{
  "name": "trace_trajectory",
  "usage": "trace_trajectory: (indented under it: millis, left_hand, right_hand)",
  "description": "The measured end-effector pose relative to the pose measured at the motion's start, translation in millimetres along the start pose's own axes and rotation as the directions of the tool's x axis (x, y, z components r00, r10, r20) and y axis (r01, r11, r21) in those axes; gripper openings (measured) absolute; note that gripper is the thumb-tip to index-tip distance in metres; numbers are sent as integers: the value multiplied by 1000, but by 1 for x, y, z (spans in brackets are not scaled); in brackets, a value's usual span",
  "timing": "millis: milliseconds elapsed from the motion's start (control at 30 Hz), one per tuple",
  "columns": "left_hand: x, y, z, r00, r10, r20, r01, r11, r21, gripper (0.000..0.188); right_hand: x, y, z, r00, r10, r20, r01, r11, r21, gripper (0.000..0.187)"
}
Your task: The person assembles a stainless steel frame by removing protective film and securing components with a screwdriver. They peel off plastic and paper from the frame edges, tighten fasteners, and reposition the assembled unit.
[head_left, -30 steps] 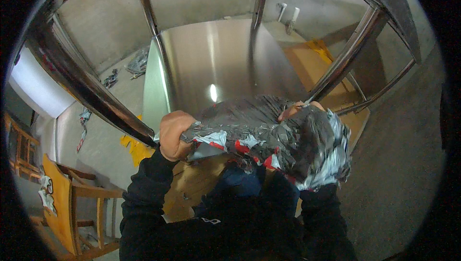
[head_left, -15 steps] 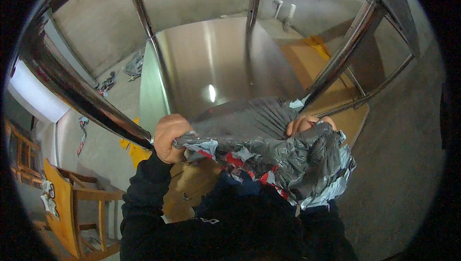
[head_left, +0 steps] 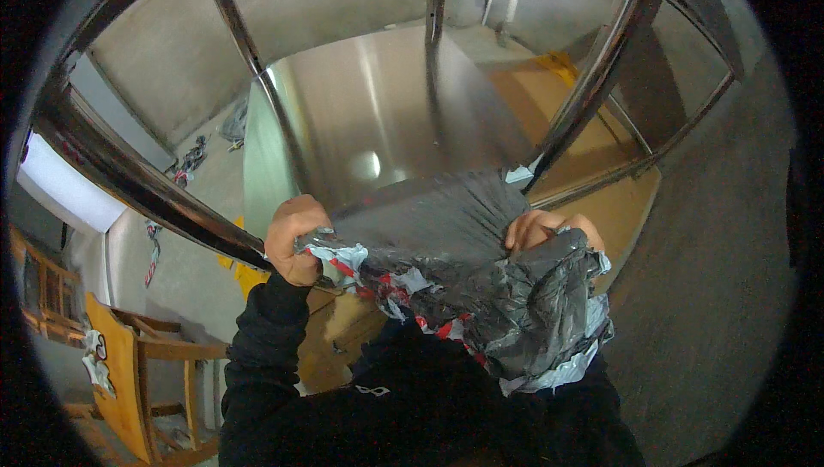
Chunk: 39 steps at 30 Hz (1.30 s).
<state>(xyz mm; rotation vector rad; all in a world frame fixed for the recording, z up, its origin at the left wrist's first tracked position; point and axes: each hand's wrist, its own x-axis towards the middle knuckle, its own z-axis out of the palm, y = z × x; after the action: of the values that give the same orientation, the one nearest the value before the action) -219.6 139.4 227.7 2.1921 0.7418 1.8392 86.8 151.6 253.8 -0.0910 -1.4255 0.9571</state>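
A crumpled dark grey plastic sheet with torn light-blue and red scraps along its near edge stretches between my hands. My left hand, a closed fist, grips its left corner beside a shiny metal bar of the frame. At the right, my right hand has its fingers curled into the bunched plastic, which partly hides them. The sheet's far part spans tightly near the lower edge of a brushed metal panel, while its loose right end hangs toward my body.
Shiny metal posts rise around the panel. Flat cardboard lies beneath at the right, with yellow scraps on it. A wooden chair stands at lower left. Plastic and tape scraps lie on the floor near the wall.
The view has shifted slightly, with the frame and my hands sitting a little farther left. The bunched plastic's right end hangs lower and closer in. Both hands keep their grip.
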Motion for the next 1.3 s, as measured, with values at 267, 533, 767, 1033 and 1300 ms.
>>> trace_trajectory:
  millis: [267,533,767,1033,1300]
  left_hand:
    - [4,1,3,995,-76,56,76,997,16,39]
    - [10,-7,4,982,129,139,-127,992,-25,36]
    - [5,-13,5,988,128,88,-117,986,-115,47]
    - [-5,-30,-12,978,138,154,-130,990,-59,42]
    - [8,-5,7,972,203,122,-215,972,97,37]
  right_hand:
    - [-8,-11,-6,993,-49,108,46,998,30,11]
    - [-19,-26,1,1000,16,3,-15,999,-45,19]
    - [-25,-33,-9,988,10,156,5,995,-96,20]
    - [-34,-41,-4,994,38,99,-27,994,-110,21]
    - [-46,-44,-8,992,10,124,7,990,-141,21]
